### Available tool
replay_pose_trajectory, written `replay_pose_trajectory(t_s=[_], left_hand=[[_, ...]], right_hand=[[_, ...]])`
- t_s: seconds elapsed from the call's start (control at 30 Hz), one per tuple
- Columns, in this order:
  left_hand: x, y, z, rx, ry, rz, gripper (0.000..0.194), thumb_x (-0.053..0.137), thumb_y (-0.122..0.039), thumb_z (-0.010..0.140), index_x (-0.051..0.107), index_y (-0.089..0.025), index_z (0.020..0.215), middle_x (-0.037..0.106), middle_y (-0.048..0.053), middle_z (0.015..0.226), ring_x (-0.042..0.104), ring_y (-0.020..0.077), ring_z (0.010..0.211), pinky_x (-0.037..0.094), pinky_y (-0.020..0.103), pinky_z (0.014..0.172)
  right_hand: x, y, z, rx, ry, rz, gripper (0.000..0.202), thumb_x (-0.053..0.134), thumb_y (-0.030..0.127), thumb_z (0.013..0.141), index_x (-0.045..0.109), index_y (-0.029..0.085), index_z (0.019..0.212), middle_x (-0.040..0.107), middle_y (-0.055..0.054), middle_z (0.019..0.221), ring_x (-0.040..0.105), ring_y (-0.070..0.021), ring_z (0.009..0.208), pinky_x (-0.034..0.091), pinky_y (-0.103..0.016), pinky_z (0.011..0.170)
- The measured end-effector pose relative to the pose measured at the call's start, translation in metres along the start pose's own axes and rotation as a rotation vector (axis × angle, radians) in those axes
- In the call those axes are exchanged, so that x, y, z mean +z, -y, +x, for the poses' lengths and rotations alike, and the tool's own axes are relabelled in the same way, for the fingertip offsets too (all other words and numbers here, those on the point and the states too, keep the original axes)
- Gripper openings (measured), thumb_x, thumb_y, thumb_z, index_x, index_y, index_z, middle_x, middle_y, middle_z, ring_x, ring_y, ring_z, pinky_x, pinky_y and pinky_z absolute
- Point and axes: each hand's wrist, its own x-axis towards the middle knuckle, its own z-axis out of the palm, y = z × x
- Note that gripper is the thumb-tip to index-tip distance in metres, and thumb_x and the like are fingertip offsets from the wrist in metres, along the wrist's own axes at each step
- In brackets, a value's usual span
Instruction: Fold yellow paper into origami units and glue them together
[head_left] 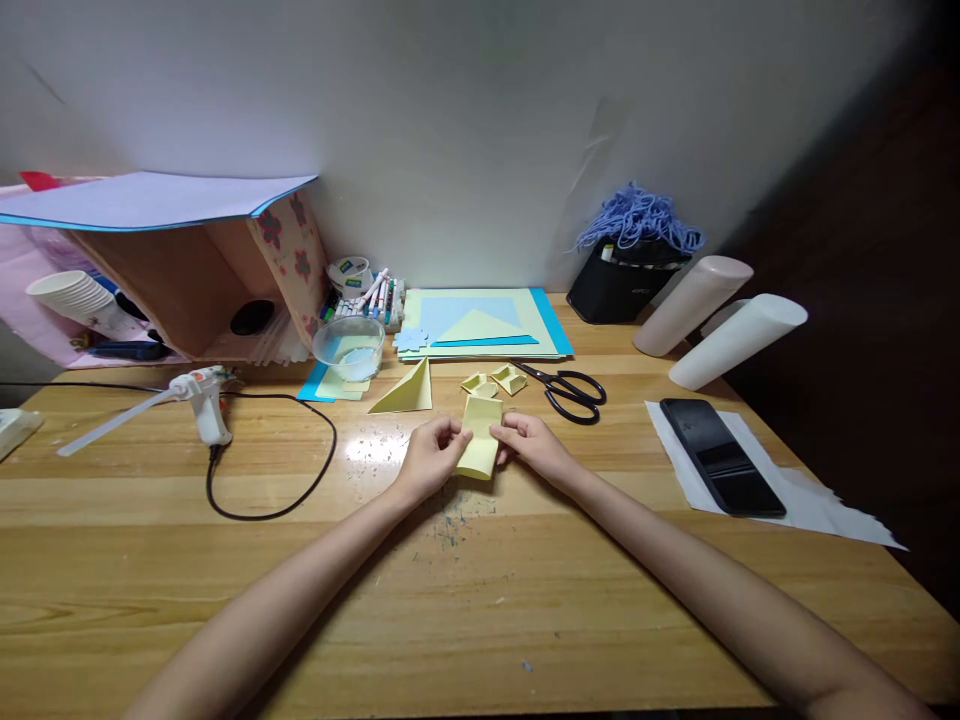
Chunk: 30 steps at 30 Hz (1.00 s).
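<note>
A creased piece of yellow paper [482,437] is held up between my two hands, its lower end curling. My left hand [433,457] pinches its left edge with the thumb on top. On the opposite edge, my right hand [532,446] grips it the same way, fingers partly hidden behind. Just beyond lie two small folded yellow paper pieces, one on the left [480,385] and one on the right [509,378]. A folded yellow paper triangle [409,390] stands to their left. Black-handled scissors [571,390] rest to the right, blades towards the small pieces.
A white glue gun [206,400] with a looped black cord lies left. Behind are a clear bowl [349,345], markers [379,298], stacked coloured paper [555,325] and a pink box [289,250]. To the right are a phone [720,455], white rolls [739,340] and a black holder [619,290].
</note>
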Motion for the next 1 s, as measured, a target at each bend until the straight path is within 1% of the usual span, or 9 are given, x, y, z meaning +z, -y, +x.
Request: replay_pose_trajectory(t_s=[0.1,0.2,0.27,0.33,0.43,0.5,0.67,0.8,1.0], left_hand=[[-0.001,0.001,0.001,-0.007,0.016,-0.002,0.026,0.057,-0.038,0.074,0.055,-0.012,0.069,0.056,0.001,0.065,0.05,0.0102,0.058,0.037,0.02,0.052],[-0.003,-0.001,0.002,-0.026,0.083,-0.041,0.026,0.058,-0.037,0.073,0.057,-0.011,0.071,0.057,0.002,0.066,0.051,0.0108,0.059,0.038,0.021,0.054],[-0.004,-0.005,0.002,-0.038,0.141,-0.073,0.027,0.058,-0.038,0.073,0.057,-0.011,0.071,0.057,0.002,0.066,0.05,0.011,0.059,0.038,0.021,0.055],[-0.005,-0.008,0.001,-0.044,0.165,-0.085,0.029,0.056,-0.04,0.074,0.058,-0.011,0.072,0.056,0.001,0.065,0.05,0.0109,0.059,0.038,0.021,0.055],[-0.005,-0.009,0.0,-0.048,0.155,-0.069,0.034,0.053,-0.043,0.076,0.059,-0.01,0.072,0.054,0.001,0.063,0.047,0.0102,0.057,0.035,0.021,0.051],[-0.005,-0.009,0.0,-0.043,0.143,-0.063,0.035,0.053,-0.044,0.076,0.058,-0.01,0.068,0.052,0.0,0.06,0.045,0.0097,0.055,0.033,0.02,0.05],[-0.004,-0.009,0.0,-0.028,0.144,-0.089,0.034,0.055,-0.042,0.075,0.056,-0.01,0.065,0.051,-0.001,0.059,0.043,0.0087,0.054,0.032,0.02,0.05],[-0.004,-0.007,0.0,-0.041,0.133,-0.057,0.034,0.055,-0.043,0.074,0.054,-0.011,0.061,0.048,-0.002,0.056,0.041,0.0079,0.052,0.031,0.02,0.049],[-0.004,-0.006,-0.001,-0.045,0.12,-0.022,0.036,0.055,-0.044,0.074,0.052,-0.012,0.059,0.046,-0.002,0.055,0.041,0.0076,0.051,0.03,0.019,0.048]], right_hand=[[-0.001,0.0,-0.001,-0.037,-0.026,-0.002,0.03,0.062,0.043,0.07,0.057,0.013,0.073,0.06,0.0,0.063,0.056,-0.0088,0.049,0.047,-0.02,0.049],[0.0,-0.002,-0.002,-0.068,-0.068,-0.053,0.029,0.061,0.043,0.071,0.058,0.014,0.075,0.058,0.002,0.057,0.053,-0.0093,0.047,0.045,-0.021,0.046],[0.0,-0.003,-0.002,-0.07,-0.057,-0.088,0.028,0.06,0.042,0.072,0.057,0.015,0.072,0.055,0.002,0.055,0.053,-0.0094,0.047,0.044,-0.021,0.046],[0.001,-0.004,-0.003,-0.063,-0.019,-0.105,0.028,0.061,0.042,0.072,0.055,0.015,0.067,0.053,0.003,0.055,0.052,-0.009,0.048,0.045,-0.021,0.047],[0.002,-0.005,-0.005,-0.047,0.029,-0.111,0.031,0.062,0.042,0.071,0.049,0.015,0.061,0.051,0.004,0.056,0.051,-0.0081,0.051,0.045,-0.02,0.049],[0.003,-0.005,-0.005,-0.044,0.036,-0.108,0.032,0.062,0.042,0.071,0.049,0.015,0.061,0.051,0.004,0.057,0.051,-0.0078,0.051,0.044,-0.019,0.049],[0.003,-0.003,-0.006,-0.083,0.029,-0.094,0.029,0.057,0.043,0.075,0.052,0.015,0.069,0.05,0.004,0.057,0.049,-0.0077,0.05,0.042,-0.019,0.048],[0.003,-0.004,-0.006,-0.111,0.009,-0.118,0.029,0.057,0.042,0.077,0.05,0.016,0.066,0.048,0.005,0.053,0.047,-0.0068,0.047,0.039,-0.019,0.046],[0.003,-0.006,-0.006,-0.106,-0.01,-0.135,0.03,0.057,0.041,0.077,0.048,0.016,0.063,0.048,0.005,0.05,0.047,-0.0067,0.046,0.038,-0.018,0.046]])
